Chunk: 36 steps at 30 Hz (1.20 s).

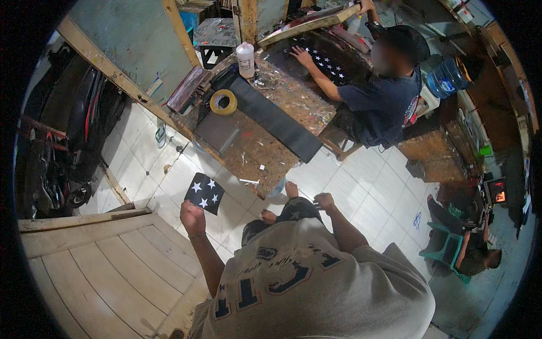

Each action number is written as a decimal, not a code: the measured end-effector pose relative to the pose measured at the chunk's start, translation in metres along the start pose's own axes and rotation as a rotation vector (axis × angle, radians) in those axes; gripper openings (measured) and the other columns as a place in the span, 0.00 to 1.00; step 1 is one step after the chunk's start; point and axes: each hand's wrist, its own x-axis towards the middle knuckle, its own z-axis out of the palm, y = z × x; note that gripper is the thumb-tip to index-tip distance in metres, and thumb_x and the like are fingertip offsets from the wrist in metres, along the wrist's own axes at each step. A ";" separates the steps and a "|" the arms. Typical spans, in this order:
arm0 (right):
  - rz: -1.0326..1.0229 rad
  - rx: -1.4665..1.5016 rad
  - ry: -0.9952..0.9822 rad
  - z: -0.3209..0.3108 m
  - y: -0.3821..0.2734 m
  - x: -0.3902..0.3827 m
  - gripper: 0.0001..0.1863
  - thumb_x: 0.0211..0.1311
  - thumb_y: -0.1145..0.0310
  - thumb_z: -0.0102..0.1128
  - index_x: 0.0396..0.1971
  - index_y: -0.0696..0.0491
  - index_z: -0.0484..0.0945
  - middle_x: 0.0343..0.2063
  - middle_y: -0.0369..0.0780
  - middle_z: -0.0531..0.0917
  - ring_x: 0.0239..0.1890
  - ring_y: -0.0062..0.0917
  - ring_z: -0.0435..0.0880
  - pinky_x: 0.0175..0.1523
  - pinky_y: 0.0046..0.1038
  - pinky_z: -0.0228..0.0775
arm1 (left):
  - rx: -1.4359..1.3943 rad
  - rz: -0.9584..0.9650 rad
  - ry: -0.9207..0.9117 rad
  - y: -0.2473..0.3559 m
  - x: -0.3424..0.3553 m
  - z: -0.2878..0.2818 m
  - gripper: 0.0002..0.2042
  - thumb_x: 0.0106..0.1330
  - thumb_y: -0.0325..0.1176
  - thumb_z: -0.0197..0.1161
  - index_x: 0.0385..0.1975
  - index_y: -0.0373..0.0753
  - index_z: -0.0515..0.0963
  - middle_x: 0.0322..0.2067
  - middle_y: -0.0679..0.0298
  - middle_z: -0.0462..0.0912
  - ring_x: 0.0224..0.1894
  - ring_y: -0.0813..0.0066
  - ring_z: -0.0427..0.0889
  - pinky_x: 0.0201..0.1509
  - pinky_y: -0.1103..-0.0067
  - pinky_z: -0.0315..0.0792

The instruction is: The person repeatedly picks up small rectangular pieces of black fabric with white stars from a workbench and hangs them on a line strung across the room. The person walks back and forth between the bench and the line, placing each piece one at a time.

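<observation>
Low at the left, my left hand point(192, 217) pinches the lower corner of a small black sheet point(204, 192) with several white stars on it. The sheet is held up over the floor tiles, apart from the work table point(257, 150). My right hand point(323, 201) is closed beside my right thigh, its fingers curled in. Whatever it may hold is too small to make out. Nearest to my hands on the table lie a long black strip of material point(276, 121) and a roll of yellowish tape point(223, 102).
Across the table a co-worker point(375, 107) rests one hand on a dark sheet with white stars point(319, 62) and holds up a wooden frame point(310, 24). A white bottle point(245, 59) stands near the frame. At right, another person sits by a green plastic stool point(443, 248). A motorbike point(73, 135) stands left.
</observation>
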 end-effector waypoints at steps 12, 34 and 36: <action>0.077 0.610 0.055 0.006 -0.147 0.057 0.19 0.61 0.62 0.45 0.42 0.64 0.69 0.34 0.47 0.78 0.32 0.33 0.79 0.39 0.32 0.72 | 0.750 0.242 0.058 0.015 -0.025 0.042 0.12 0.60 0.35 0.50 0.34 0.30 0.71 0.33 0.54 0.77 0.35 0.64 0.75 0.42 0.71 0.69; 0.397 0.405 -0.168 -0.058 -0.160 0.131 0.09 0.54 0.69 0.51 0.30 0.59 0.73 0.26 0.42 0.79 0.26 0.28 0.80 0.33 0.28 0.75 | -0.467 -0.153 0.140 -0.022 -0.079 0.161 0.16 0.57 0.32 0.47 0.41 0.28 0.70 0.45 0.53 0.75 0.46 0.67 0.73 0.52 0.73 0.65; 0.366 0.431 -0.166 -0.062 -0.164 0.136 0.09 0.54 0.69 0.51 0.29 0.59 0.73 0.26 0.42 0.79 0.26 0.28 0.80 0.32 0.27 0.75 | -0.502 -0.159 0.188 -0.024 -0.083 0.167 0.16 0.56 0.32 0.48 0.41 0.28 0.70 0.43 0.53 0.76 0.46 0.67 0.73 0.52 0.74 0.64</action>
